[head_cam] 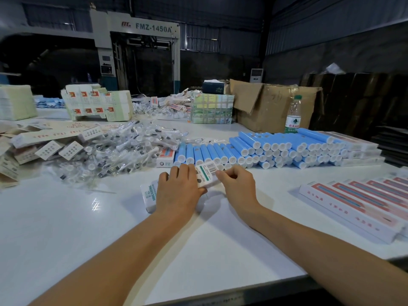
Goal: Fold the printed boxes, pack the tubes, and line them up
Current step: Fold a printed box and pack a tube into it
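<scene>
Head view: left hand (178,191) clamps printed box (151,195) flat on white table (66,228); right hand (237,186) pinches barcode end flap (206,171). Blue tubes (265,149) stacked just behind. Risk: flap creases or tears if forced crooked; box skids on glossy top.
</scene>
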`<state>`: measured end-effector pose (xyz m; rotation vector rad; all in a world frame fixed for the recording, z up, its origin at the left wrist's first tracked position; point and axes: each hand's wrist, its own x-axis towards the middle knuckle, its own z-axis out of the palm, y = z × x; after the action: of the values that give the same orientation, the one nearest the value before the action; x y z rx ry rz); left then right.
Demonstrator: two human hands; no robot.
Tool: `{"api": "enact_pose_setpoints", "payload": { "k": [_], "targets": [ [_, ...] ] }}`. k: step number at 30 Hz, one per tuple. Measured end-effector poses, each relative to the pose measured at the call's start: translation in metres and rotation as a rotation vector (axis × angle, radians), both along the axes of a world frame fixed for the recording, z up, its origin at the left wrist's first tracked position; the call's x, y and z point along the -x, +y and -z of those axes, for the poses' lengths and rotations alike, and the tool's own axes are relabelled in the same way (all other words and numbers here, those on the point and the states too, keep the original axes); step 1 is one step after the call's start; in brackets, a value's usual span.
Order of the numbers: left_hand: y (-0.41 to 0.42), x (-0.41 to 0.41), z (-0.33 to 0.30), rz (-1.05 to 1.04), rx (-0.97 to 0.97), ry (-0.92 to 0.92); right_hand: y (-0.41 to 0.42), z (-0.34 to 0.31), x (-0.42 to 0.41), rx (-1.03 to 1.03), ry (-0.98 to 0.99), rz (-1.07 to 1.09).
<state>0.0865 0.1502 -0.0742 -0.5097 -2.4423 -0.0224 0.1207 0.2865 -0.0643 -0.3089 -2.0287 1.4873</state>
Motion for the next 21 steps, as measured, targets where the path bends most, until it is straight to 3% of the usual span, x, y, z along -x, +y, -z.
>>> {"api": "enact_pose_setpoints", "payload": {
  "k": [7,13,17,19,21],
  "targets": [
    [-0.001,0.001,-0.001,0.002,-0.022,0.003,0.000,0.000,-0.002,-0.092,0.105,-0.045],
    [0.002,0.000,0.002,0.019,0.030,0.035,0.001,0.002,0.005,-0.113,0.062,-0.074],
    [0.001,-0.002,-0.004,0.013,-0.012,0.008,0.002,-0.004,0.003,0.002,0.093,-0.154],
    [-0.002,-0.002,-0.014,0.043,-0.121,-0.022,0.002,-0.008,0.000,0.093,0.139,-0.220],
    [-0.006,-0.003,-0.026,0.191,-0.443,-0.069,0.001,-0.008,-0.002,0.117,0.178,-0.258]
  ]
}}
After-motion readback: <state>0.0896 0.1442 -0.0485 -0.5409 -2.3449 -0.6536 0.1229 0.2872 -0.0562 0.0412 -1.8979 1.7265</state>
